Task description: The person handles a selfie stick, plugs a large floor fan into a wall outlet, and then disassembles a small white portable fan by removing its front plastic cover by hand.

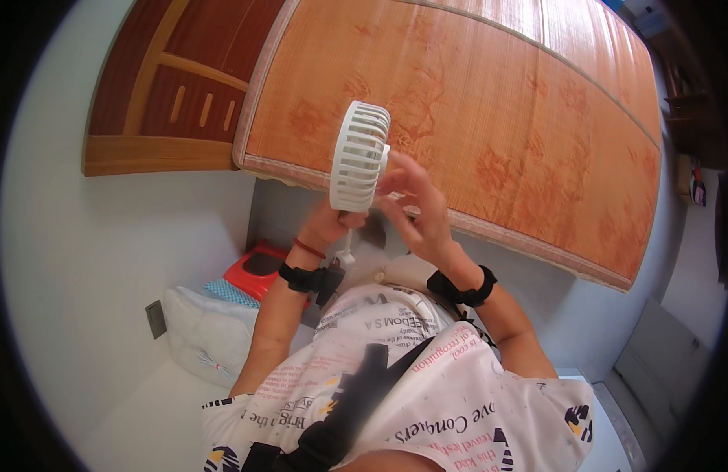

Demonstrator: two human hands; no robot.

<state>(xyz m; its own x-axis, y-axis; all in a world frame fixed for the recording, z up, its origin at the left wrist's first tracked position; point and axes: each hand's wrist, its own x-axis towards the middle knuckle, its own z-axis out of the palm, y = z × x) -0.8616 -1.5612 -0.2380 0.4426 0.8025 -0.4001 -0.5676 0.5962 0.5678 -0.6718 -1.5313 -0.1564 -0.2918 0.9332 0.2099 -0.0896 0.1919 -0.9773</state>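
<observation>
Because the left grip (329, 223) is closed just below the round head of the white fan (353, 160), it probably bears the weight while leaving the slatted cage uncovered. The fan's head stands upright above that grip, its cage turned leftward; the handle is mostly hidden. To its right, the right grip (423, 214) is loosely spread, fingers bent and thumb apart, near the back of the head; whether a fingertip touches it, I cannot tell. Holding the fan edge-on seems to keep its back within easy reach. A small white piece (344, 259) shows just below the left grip. Beyond both grips lies the bed (490, 118); lower left of them are a red container (254, 275) and a plastic bag (200, 334).
</observation>
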